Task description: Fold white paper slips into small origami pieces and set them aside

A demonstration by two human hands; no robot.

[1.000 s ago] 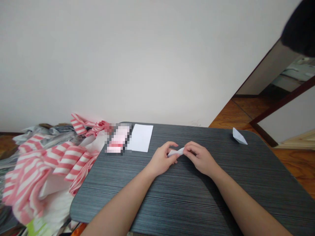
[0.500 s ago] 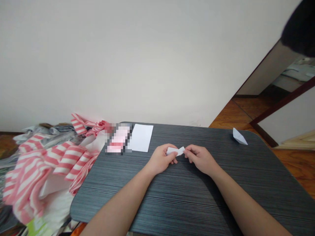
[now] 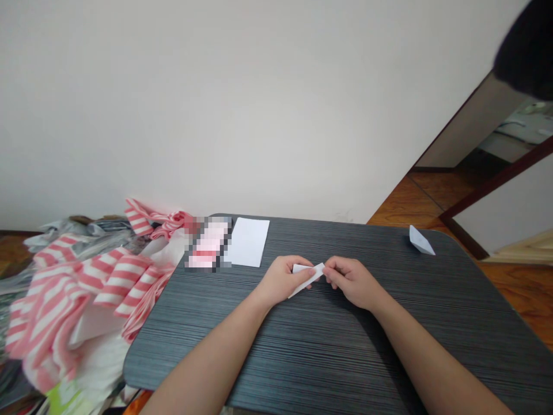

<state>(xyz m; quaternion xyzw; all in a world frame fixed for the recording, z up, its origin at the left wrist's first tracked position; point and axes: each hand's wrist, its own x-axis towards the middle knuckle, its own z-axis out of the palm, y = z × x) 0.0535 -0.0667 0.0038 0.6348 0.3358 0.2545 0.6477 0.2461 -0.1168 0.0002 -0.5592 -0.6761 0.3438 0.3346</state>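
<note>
Folding a small white paper strip point(image 3: 307, 271) above our dark table point(image 3: 216, 323), we've got left hand point(image 3: 283, 281) and right hand point(image 3: 352, 282) fingers clamped on its ends; the next crease looks like it needs steady pinching.

pink and white stripes on the crumpled plastic bags point(image 3: 116, 282); fine black and grey streaks across the counter point(image 3: 259, 346); plain white on the folded paper point(image 3: 307, 270) and the paper sheet point(image 3: 247, 242).
</note>
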